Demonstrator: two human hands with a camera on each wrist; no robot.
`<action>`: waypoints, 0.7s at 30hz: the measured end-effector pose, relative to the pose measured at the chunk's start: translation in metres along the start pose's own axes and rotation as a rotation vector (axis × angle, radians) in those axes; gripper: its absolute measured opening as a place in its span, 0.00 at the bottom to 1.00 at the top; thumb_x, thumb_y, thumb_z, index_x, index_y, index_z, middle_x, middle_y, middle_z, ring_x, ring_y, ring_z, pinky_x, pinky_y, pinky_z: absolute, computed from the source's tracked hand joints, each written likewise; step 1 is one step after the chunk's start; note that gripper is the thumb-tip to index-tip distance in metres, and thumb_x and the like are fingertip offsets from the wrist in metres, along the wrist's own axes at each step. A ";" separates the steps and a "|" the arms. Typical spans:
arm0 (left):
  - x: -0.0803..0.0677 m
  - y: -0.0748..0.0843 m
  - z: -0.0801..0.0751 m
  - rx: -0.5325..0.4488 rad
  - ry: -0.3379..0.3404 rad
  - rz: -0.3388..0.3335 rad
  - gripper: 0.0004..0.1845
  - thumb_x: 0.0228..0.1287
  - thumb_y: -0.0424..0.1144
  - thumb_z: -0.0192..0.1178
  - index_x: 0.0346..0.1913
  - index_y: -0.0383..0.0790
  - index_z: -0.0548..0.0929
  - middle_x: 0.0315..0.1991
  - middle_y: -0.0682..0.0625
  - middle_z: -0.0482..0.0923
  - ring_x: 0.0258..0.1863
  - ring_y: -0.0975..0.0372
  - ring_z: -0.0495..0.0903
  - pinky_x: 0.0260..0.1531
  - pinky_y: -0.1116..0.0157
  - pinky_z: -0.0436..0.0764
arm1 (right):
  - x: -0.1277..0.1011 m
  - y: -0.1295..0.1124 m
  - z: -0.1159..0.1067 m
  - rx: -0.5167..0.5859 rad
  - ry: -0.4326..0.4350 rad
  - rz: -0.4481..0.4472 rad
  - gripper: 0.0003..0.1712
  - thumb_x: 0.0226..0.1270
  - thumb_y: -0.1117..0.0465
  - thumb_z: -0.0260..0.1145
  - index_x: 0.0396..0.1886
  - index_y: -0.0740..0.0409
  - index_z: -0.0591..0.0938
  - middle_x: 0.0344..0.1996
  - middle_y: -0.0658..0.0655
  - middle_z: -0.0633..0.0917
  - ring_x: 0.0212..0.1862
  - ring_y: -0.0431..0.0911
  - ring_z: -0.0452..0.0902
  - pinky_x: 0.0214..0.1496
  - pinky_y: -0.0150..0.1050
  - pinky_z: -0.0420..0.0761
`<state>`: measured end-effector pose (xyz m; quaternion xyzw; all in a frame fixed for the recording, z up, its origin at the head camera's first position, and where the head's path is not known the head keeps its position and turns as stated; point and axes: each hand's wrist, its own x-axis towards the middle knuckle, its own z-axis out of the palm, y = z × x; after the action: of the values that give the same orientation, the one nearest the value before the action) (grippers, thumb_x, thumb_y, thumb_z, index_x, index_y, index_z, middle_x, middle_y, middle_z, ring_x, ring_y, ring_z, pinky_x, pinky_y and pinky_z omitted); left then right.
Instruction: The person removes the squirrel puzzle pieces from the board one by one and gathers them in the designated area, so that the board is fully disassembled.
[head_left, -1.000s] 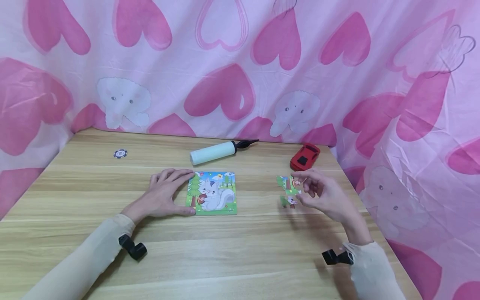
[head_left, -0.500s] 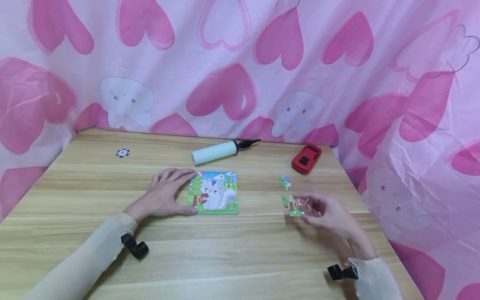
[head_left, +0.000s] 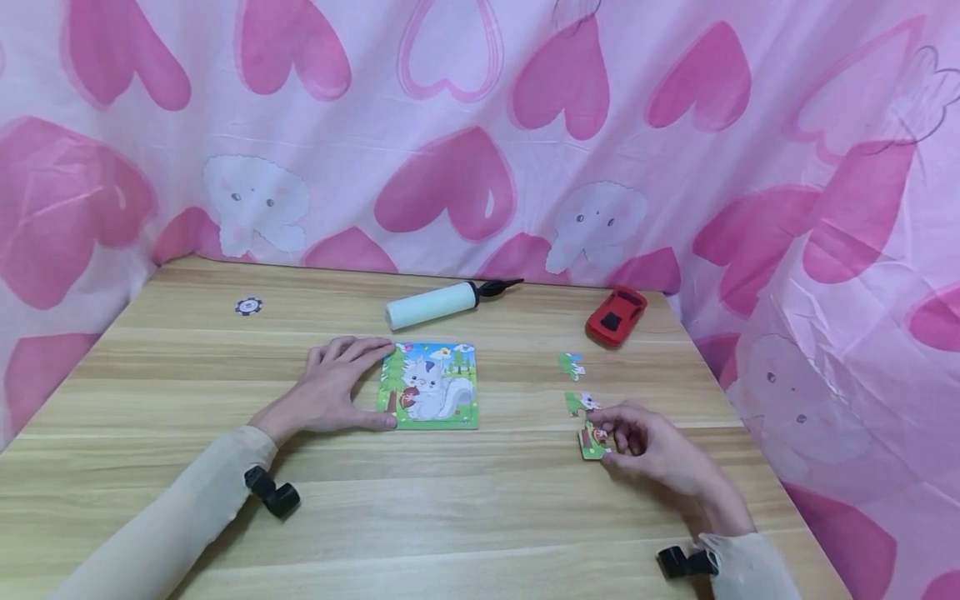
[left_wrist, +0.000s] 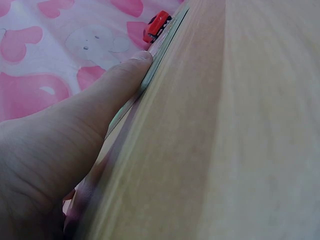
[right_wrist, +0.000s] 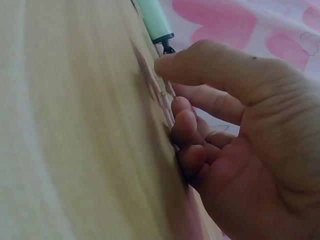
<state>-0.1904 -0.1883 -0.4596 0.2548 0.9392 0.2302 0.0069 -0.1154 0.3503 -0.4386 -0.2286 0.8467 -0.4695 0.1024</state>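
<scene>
The right hand [head_left: 652, 454] is pinching a puzzle piece [head_left: 591, 445] low by the table [head_left: 450, 525]. One square corner is pointing back, on the left hand's [head_left: 333, 392] side; fingers are hiding part, so I can't tell its long way. The left hand is spreading, touching a squirrel board [head_left: 431, 402]. Another piece [head_left: 574, 404] is lying just past the right hand.

This looks like a curtained-off tabletop nook, as the pink heart-print cloth [head_left: 450, 187] hanging behind and beside the wood-grain surface [head_left: 450, 517] shows, though whether it stands in a home cannot be told.
</scene>
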 end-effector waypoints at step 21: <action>0.000 -0.001 0.000 0.000 -0.005 -0.004 0.68 0.49 0.84 0.74 0.89 0.52 0.65 0.88 0.50 0.60 0.83 0.41 0.55 0.70 0.35 0.56 | -0.001 0.003 0.003 -0.069 0.003 -0.015 0.33 0.64 0.69 0.83 0.69 0.58 0.84 0.46 0.60 0.78 0.40 0.49 0.72 0.35 0.37 0.74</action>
<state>-0.1911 -0.1888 -0.4599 0.2537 0.9397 0.2293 0.0095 -0.1139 0.3495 -0.4426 -0.2375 0.8607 -0.4413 0.0897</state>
